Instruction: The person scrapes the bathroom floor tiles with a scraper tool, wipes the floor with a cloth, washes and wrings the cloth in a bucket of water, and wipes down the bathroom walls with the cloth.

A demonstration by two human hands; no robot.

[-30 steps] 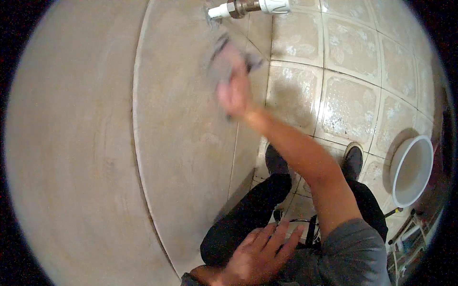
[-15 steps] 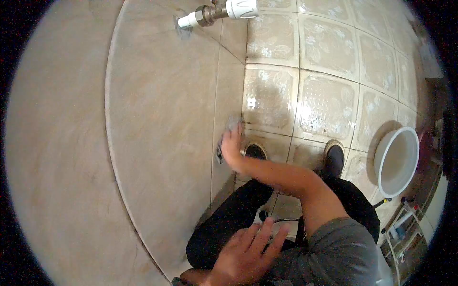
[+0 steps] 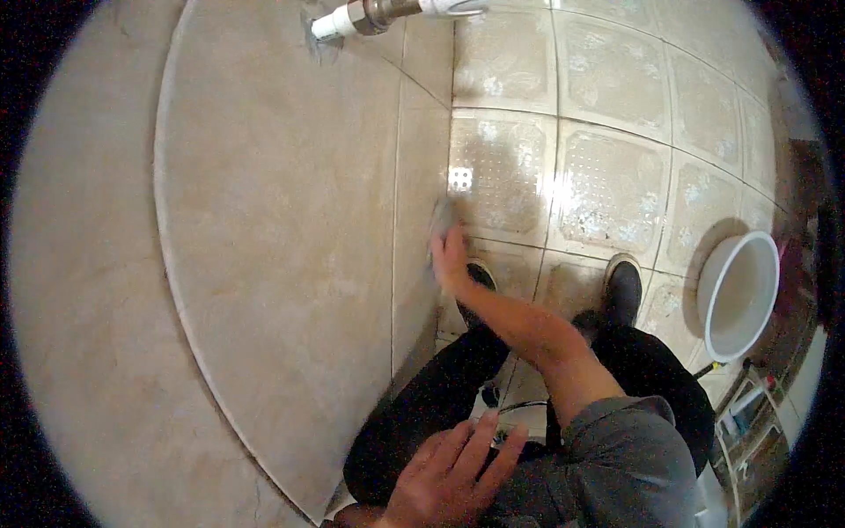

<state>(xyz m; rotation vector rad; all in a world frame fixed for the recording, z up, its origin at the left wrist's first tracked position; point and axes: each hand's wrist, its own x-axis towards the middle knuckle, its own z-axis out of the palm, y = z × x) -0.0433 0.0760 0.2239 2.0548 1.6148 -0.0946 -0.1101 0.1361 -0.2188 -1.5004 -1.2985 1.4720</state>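
My right hand (image 3: 451, 262) reaches down to the foot of the tiled wall (image 3: 290, 220), its fingers closed over a grey cloth (image 3: 445, 213). The cloth is pressed where wall and floor meet, just beyond my left shoe (image 3: 480, 275). Part of it is hidden under the hand, and it is slightly blurred. Nearer to me, my left hand (image 3: 453, 480) holds nothing. Its fingers are spread, with the palm turned down over my left leg.
A white basin (image 3: 715, 299) with cloudy liquid stands on the tiled floor (image 3: 607, 185) at the right. Below it is a pale rack (image 3: 748, 422) with bottles. A pipe fitting (image 3: 365, 18) sticks out of the wall at the top. The floor tiles look wet.
My right hand and the cloth have moved a little to the right, closer to the floor joint. The view has shifted slightly. My left hand stays over my leg.
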